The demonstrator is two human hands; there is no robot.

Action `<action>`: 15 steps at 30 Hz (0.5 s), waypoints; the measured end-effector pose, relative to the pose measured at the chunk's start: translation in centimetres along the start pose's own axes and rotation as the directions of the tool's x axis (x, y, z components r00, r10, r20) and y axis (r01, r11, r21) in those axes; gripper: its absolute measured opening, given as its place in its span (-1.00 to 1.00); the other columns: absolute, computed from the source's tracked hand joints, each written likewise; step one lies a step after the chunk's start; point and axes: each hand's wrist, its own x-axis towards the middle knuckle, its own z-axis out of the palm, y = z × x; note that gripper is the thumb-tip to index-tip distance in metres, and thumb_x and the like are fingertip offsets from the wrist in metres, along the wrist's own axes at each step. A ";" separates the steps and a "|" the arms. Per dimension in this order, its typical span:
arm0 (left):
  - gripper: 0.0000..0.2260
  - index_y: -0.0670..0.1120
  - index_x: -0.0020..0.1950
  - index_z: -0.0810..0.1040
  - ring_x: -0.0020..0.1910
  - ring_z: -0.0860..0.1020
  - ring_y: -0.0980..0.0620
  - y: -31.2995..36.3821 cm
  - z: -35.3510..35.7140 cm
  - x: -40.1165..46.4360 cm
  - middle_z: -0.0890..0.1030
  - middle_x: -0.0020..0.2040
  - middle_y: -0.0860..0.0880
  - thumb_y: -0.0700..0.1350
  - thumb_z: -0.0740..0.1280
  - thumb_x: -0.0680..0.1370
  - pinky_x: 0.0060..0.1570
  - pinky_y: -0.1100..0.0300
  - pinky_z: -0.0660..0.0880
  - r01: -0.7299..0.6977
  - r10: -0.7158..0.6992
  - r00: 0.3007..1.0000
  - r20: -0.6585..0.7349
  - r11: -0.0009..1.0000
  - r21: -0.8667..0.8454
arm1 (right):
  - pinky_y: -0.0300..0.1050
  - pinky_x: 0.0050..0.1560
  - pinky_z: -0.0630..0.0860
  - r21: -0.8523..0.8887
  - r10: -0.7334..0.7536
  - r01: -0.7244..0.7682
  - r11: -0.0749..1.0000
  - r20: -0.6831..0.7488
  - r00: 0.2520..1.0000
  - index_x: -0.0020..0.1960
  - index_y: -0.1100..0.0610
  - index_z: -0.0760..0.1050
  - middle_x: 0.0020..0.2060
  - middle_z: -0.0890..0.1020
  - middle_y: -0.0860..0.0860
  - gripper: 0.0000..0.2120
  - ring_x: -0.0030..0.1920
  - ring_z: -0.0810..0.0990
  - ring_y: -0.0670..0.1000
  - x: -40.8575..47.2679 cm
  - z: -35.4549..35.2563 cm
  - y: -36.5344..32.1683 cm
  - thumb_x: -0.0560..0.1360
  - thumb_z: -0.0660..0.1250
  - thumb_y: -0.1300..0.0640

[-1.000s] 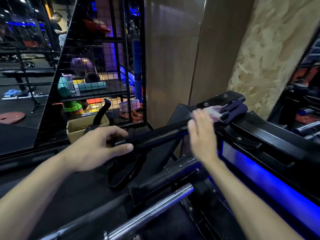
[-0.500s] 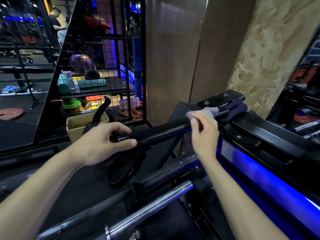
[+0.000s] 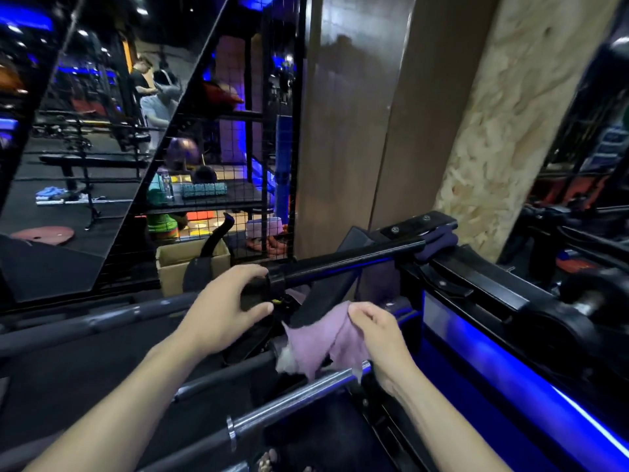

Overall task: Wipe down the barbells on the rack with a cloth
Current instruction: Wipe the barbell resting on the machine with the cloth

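Note:
A black bar (image 3: 347,262) lies across the top of the black rack (image 3: 476,277), its far end resting by the rack's top bracket. My left hand (image 3: 224,308) grips the near end of this bar, fingers and thumb curled round it. My right hand (image 3: 377,330) pinches a purple cloth (image 3: 323,342), which hangs loose below the black bar and just above a chrome barbell (image 3: 292,407). The chrome barbell runs diagonally toward me from the rack, with a collar near its lower end. A darker bar (image 3: 221,376) lies between the two.
A blue light strip (image 3: 510,373) glows along the rack's side at right. Behind stand a wire cage (image 3: 238,165) with gym gear, a cardboard box (image 3: 177,267), a wood panel and an OSB wall. Grey bars (image 3: 85,321) cross at left. Two people stand far back left.
My right hand has come off the far part of the black bar and dropped toward me with the cloth. My left hand has closed more firmly on the bar's near end.

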 end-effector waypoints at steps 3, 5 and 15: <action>-0.78 0.08 0.22 0.63 0.10 0.60 0.25 2.2 -0.8 -4.8 0.67 0.13 0.18 0.03 0.43 0.58 0.16 0.21 0.50 0.040 -0.039 0.999 0.009 0.972 -0.232 | -0.23 -0.06 0.50 -0.027 -0.030 0.033 0.999 0.118 0.993 -0.08 0.20 0.66 -0.20 0.69 -0.01 -0.83 -0.12 0.59 -0.09 -4.6 0.8 -2.1 0.63 0.33 0.25; -0.74 0.09 0.18 0.64 0.04 0.64 0.16 4.3 -1.0 -8.0 0.69 0.08 0.13 0.16 0.43 0.56 0.11 0.18 0.54 0.083 -0.036 0.992 0.120 0.909 -0.408 | -0.31 -0.12 0.47 -0.067 -0.094 0.112 0.991 0.232 0.968 -0.09 0.18 0.66 -0.23 0.68 -0.06 -0.82 -0.15 0.58 -0.13 -7.8 1.5 -4.0 0.63 0.32 0.27; -0.85 0.09 0.00 0.65 -0.26 0.54 0.14 9.2 -4.3 -18.4 0.65 -0.22 0.11 0.10 0.44 0.49 -0.15 0.10 0.48 0.106 -0.056 0.991 0.119 0.877 -0.468 | -0.16 -0.12 0.52 -0.368 -0.110 0.476 0.799 0.688 0.717 0.02 0.04 0.69 -0.17 0.76 0.02 -0.84 -0.20 0.64 -0.10 -17.0 2.7 -12.5 0.45 0.55 0.10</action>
